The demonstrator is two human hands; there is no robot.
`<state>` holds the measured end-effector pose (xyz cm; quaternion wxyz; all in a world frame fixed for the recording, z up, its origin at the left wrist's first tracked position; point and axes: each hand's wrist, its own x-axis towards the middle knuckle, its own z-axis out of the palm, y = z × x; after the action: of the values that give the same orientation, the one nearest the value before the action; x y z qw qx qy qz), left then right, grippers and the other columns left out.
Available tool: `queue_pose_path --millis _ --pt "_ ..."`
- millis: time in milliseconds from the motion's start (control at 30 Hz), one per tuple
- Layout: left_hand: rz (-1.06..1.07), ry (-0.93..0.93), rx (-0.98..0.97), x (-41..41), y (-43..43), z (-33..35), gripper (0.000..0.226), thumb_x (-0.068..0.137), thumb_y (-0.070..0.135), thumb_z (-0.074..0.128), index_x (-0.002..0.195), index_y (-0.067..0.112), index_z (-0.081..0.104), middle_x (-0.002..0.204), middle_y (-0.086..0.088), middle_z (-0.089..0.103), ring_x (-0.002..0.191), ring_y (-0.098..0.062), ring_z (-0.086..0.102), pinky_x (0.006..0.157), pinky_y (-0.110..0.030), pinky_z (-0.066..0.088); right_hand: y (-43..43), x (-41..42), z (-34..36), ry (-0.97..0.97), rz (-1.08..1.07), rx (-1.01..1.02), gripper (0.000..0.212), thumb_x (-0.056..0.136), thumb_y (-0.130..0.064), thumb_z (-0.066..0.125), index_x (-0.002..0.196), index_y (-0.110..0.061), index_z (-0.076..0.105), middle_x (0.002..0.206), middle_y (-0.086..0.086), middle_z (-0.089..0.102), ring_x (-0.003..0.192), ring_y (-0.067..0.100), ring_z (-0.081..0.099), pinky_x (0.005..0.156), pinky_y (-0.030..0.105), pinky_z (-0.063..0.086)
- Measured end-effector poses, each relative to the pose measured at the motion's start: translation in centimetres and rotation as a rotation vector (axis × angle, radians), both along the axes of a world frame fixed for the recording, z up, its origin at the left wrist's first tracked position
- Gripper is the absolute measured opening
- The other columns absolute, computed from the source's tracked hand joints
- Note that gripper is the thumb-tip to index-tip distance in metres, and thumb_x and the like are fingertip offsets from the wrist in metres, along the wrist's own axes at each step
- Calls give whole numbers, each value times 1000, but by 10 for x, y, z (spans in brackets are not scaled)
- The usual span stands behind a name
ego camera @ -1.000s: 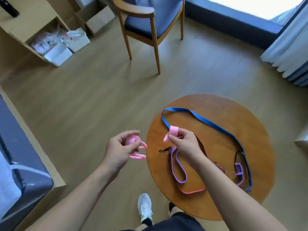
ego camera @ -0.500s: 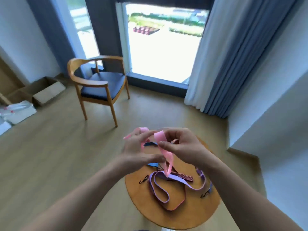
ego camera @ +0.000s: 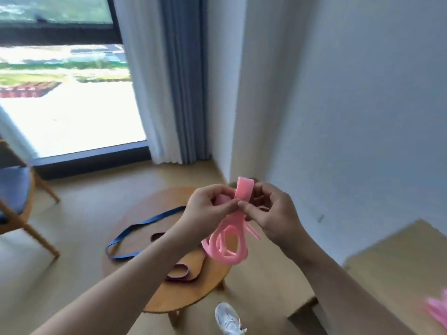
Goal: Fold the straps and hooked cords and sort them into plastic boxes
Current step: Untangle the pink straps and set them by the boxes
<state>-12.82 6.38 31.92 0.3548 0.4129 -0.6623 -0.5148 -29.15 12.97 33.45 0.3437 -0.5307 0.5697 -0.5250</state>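
A white shoe [ego camera: 228, 319] is showing on the floor at the bottom edge, just beside the table [ego camera: 174, 296]. At the right edge something pink [ego camera: 439, 310] is lying too blurred to tell. Your left forearm is crossing over the round wooden table and hiding part of it. A purple strap [ego camera: 183, 274] is lying looped on the top, partly under that forearm, and a blue strap [ego camera: 145, 224] is trailing off the table's left edge.

You are holding both hands up above the table, close together, fingertips nearly touching. Your left hand [ego camera: 205, 213] is pinching the pink strap [ego camera: 227, 250] between thumb and forefinger, and your right hand [ego camera: 275, 213] is pinching it at the same spot from the other side. The strap is gathered there: a short fold is standing up above your fingers, several loops are hanging below them, and loose ends are sticking out to the right.

Farther off, a wooden chair [ego camera: 14, 189] with a blue seat is standing at the left, and a curtain [ego camera: 183, 81] is hanging beside the window [ego camera: 67, 105].
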Motion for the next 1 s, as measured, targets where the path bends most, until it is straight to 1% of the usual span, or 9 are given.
queue_pose_path --millis 67,200,300,367,500,567,667,767,1000 --pt "-118 16 71 -27 22 -2 8 85 31 83 90 29 77 80 2 76 73 -12 75 65 -23 58 30 -25 -4 5 -60 -1 12 86 -13 76 96 -17 71 87 6 74 85 28 70 79 49 59" --pt "-319 79 237 -81 67 -2 36 88 25 81 116 14 62 96 -12 79 82 -26 78 69 -29 60 88 -69 -12 29 -205 -1 16 83 -17 77 89 -29 68 83 -10 71 80 13 69 77 35 59" --pt "-359 61 293 -124 92 -4 35 91 16 76 122 15 59 98 -12 79 83 -26 78 71 -30 60 132 -100 -27 59 -418 15 38 73 -36 86 101 -30 61 89 -17 63 84 4 63 76 24 58" --pt "-382 48 319 -151 108 -7 33 92 10 73 122 18 61 98 -10 79 88 -29 78 80 -41 63 163 -118 -43 38 -381 173 55 67 -48 86 111 -31 59 104 -13 62 95 4 62 83 28 58" --pt "-459 4 316 -209 145 -15 33 92 4 73 117 24 66 94 -12 79 87 -37 76 83 -52 63 230 -146 -83 -6 -427 365 18 76 -22 81 92 -22 72 89 5 72 83 20 66 87 44 55" --pt "-497 -17 318 -239 167 -20 35 90 2 72 116 24 67 94 -17 77 78 -39 72 77 -45 63 267 -167 -96 -36 -525 398 7 81 -20 77 86 -19 72 79 2 71 74 20 64 79 37 55" --pt "-538 -67 375 -282 202 -32 40 85 -3 73 113 25 69 90 -17 76 69 -24 66 62 -34 58 326 -205 -100 -169 -648 384 8 81 -10 75 86 -16 72 75 0 64 69 12 58 68 28 48" --pt "-612 -169 431 -325 240 -46 37 79 -1 80 109 18 71 87 -15 77 66 -19 69 57 -32 58 390 -244 -101 -422 -857 308 21 82 8 66 91 -9 73 73 8 66 68 18 62 61 25 50" --pt "-873 -444 339 -426 344 -77 28 75 6 86 99 9 71 78 -13 78 62 -19 71 58 -32 58 520 -319 -127 -540 -1256 326 22 86 6 66 101 -10 68 90 14 75 77 20 69 70 31 56"
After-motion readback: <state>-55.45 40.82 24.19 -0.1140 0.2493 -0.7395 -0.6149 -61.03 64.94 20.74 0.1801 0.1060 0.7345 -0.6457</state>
